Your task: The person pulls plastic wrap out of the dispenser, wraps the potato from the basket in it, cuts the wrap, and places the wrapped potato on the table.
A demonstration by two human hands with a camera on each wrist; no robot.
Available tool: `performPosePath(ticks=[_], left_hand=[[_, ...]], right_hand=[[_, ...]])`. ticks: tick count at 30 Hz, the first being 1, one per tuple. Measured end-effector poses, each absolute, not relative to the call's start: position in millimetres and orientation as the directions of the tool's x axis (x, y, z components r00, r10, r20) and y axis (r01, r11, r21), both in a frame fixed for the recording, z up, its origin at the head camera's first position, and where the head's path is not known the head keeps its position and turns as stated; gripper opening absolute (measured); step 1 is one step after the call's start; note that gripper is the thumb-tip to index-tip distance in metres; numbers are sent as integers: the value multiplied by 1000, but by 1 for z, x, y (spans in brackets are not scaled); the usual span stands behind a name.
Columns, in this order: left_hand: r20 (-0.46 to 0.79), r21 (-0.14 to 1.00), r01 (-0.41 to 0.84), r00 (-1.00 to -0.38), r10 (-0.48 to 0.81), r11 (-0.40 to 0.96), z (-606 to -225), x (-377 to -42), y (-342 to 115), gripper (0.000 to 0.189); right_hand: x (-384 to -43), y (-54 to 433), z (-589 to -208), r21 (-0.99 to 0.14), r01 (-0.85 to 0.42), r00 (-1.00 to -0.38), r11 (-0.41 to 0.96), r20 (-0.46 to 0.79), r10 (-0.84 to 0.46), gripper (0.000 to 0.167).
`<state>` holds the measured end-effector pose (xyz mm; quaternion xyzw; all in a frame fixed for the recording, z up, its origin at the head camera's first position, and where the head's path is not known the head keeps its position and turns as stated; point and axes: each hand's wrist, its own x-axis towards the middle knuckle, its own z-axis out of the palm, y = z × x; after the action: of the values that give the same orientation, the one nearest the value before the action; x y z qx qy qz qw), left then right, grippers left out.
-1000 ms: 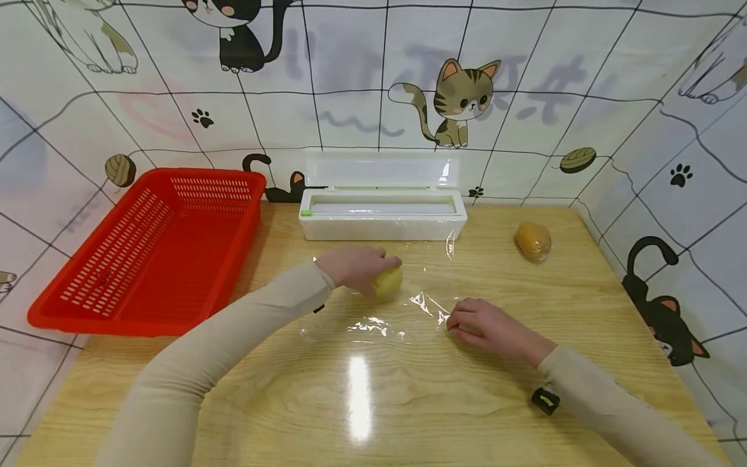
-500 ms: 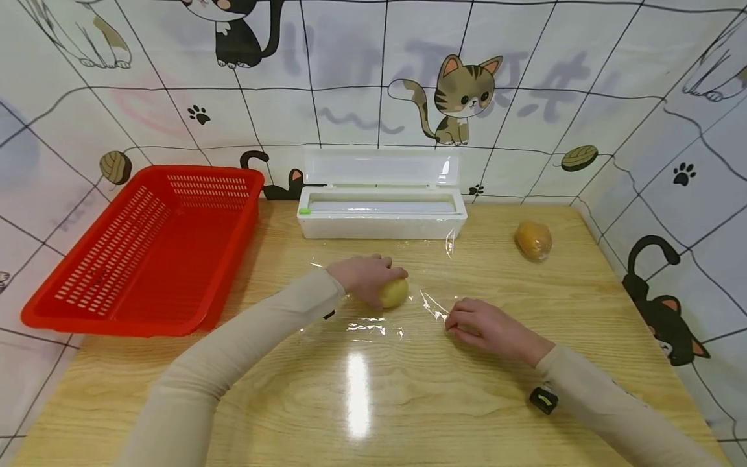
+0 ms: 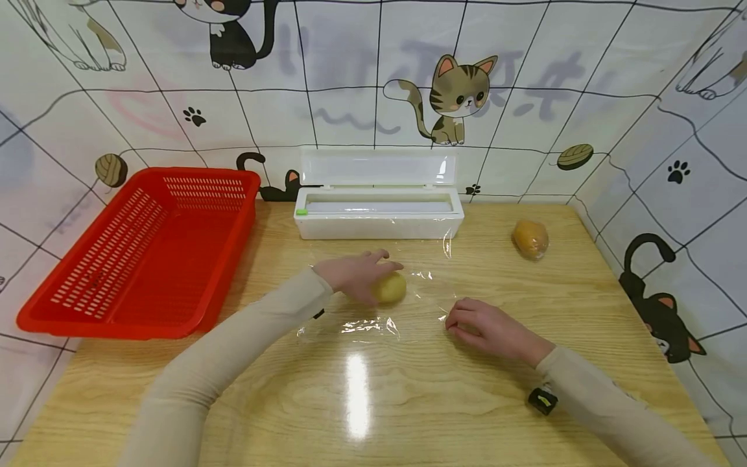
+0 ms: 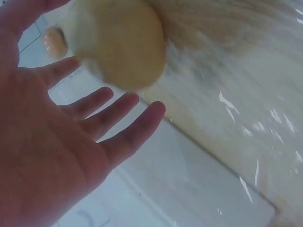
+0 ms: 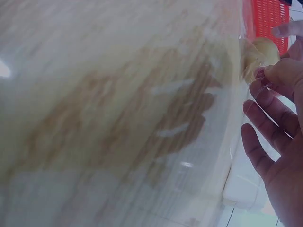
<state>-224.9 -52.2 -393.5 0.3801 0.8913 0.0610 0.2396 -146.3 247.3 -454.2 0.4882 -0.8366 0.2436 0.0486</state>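
A smooth, rounded yellow piece of produce (image 3: 391, 288), perhaps a potato, sits on a clear sheet of cling film (image 3: 369, 328) spread over the table. Right beside it is my left hand (image 3: 357, 275), its fingers spread; in the left wrist view the fingers (image 4: 128, 137) stand straight and apart from the produce (image 4: 118, 45). My right hand (image 3: 493, 329) pinches the right edge of the film, and the right wrist view shows thumb and forefinger together on the gathered film (image 5: 259, 73). Behind them stands a white cling film box (image 3: 379, 226) with its lid up.
A red perforated basket (image 3: 210, 285) stands on the left of the wooden table (image 3: 432, 408). At the back right lies an orange-yellow rounded item (image 3: 530, 239) wrapped in film. A patterned wall cover (image 3: 344, 58) closes off the back and sides.
My left hand shifted the yellow produce slightly right and toward me, then drew back left with its fingers spread. My right hand stayed in place, pinching the film.
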Motion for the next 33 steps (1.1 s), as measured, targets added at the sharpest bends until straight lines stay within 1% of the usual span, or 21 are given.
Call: performPosePath(ticks=[3, 8, 11, 14, 16, 18, 20, 22, 26, 27, 30, 33], left_hand=[[-343, 280, 651, -618, 707, 705, -389, -221, -67, 83], [-276, 273, 650, -653, 705, 709, -379, -204, -99, 78], [-215, 232, 671, -670, 710, 704, -380, -190, -116, 63], [-149, 191, 696, -676, 721, 692, -386, -179, -132, 36], [-125, 202, 700, -675, 727, 685, -392, -172, -140, 30], [-122, 227, 695, -675, 728, 683, -397, -165, -145, 32], [-116, 228, 694, -677, 726, 683, -402, -159, -147, 39], [-110, 203, 693, -686, 719, 692, -406, -154, -145, 48], [-69, 126, 699, -702, 709, 704, -418, -145, -140, 62], [-68, 115, 697, -705, 706, 708, -421, -144, -139, 63], [-75, 89, 681, -723, 686, 727, -428, -143, -139, 56], [-123, 79, 653, -743, 658, 753, -432, -145, -143, 50]], right_hand=[[-146, 247, -452, -387, -818, -550, 425, 310, -776, 18], [-145, 248, -448, -410, -790, -586, 455, 292, -756, 19], [-146, 250, -447, -427, -779, -600, 459, 294, -744, 19], [-147, 251, -445, -460, -770, -607, 443, 313, -730, 21], [-148, 252, -444, -486, -764, -610, 424, 330, -720, 22], [-150, 252, -442, -517, -757, -611, 399, 346, -712, 24], [-151, 253, -441, -539, -753, -613, 377, 365, -701, 27], [-151, 252, -438, -565, -736, -631, 374, 370, -682, 28], [-153, 253, -436, -575, -730, -646, 369, 406, -646, 31], [-153, 253, -435, -577, -728, -651, 371, 412, -637, 32], [-155, 251, -430, -574, -733, -652, 365, 442, -616, 37], [-154, 246, -422, -585, -721, -667, 372, 440, -601, 37]])
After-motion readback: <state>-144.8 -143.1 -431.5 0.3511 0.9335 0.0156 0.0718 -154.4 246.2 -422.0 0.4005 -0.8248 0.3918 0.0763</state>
